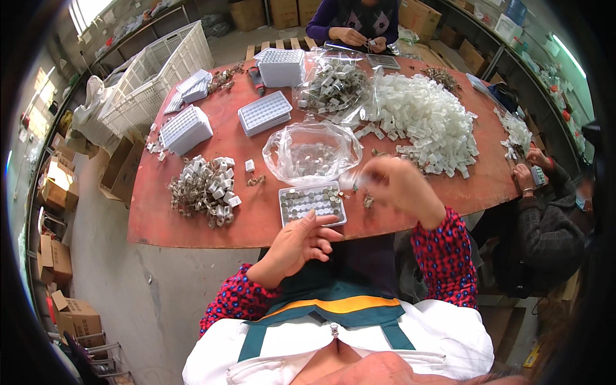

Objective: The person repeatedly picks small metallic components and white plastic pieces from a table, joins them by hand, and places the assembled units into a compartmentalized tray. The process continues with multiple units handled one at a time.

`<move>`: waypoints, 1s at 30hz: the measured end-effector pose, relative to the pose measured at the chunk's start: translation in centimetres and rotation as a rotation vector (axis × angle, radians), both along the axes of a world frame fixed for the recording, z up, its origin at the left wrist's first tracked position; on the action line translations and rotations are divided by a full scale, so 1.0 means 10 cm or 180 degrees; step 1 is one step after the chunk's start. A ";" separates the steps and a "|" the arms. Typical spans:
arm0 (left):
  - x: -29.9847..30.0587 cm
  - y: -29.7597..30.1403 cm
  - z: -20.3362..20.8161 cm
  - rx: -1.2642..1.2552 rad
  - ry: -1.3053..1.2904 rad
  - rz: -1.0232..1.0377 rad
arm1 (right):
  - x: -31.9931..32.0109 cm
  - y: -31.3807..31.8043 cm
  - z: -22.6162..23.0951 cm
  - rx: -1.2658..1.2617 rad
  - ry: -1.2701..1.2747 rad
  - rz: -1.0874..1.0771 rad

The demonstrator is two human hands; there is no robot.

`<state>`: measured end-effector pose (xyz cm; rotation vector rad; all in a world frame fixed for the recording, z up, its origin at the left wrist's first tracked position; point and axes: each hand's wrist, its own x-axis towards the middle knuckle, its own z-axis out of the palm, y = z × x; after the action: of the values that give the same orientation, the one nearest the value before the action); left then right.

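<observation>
My left hand hangs at the near side of a white slotted tray, palm turned inward and fingers apart, holding nothing that I can see. Rows of small round silvery pieces sit in the tray's slots. Above the tray's right end, my right hand is smeared by motion. A pale blur shows at its fingertips, and whether they hold anything is unclear. Just beyond the tray lies an open clear plastic bag with many small silvery pieces inside.
White plastic parts are heaped at the right. White parts with brownish metal pieces lie at the left. Stacked white trays and a filled clear bag stand farther back. Co-workers' hands work at the far and right edges.
</observation>
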<state>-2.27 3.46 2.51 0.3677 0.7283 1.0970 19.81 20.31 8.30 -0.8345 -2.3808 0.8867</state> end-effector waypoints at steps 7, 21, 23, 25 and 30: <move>0.02 -0.18 -0.21 0.0239 -0.0459 -0.0627 | -0.05 -0.45 -0.12 -0.1106 0.0465 0.1097; 0.08 -0.10 -0.17 0.0840 -0.0024 0.1167 | -0.26 -0.25 -0.66 -0.0375 0.1371 -0.0625; 0.13 -0.05 -0.18 0.0995 0.0274 0.1317 | -0.25 -0.27 -0.55 -0.1265 0.2054 -0.0151; 0.15 -0.03 -0.19 0.1167 0.0544 0.1409 | -0.23 -0.41 -0.49 -0.1426 0.1804 0.0038; 0.16 0.00 -0.21 0.1029 0.0889 0.1569 | -0.36 -0.31 -0.44 -0.0920 0.1529 -0.0578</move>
<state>-0.68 3.42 0.46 0.6470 0.9175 1.6599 16.25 17.16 3.93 -0.8164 -1.7628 1.2155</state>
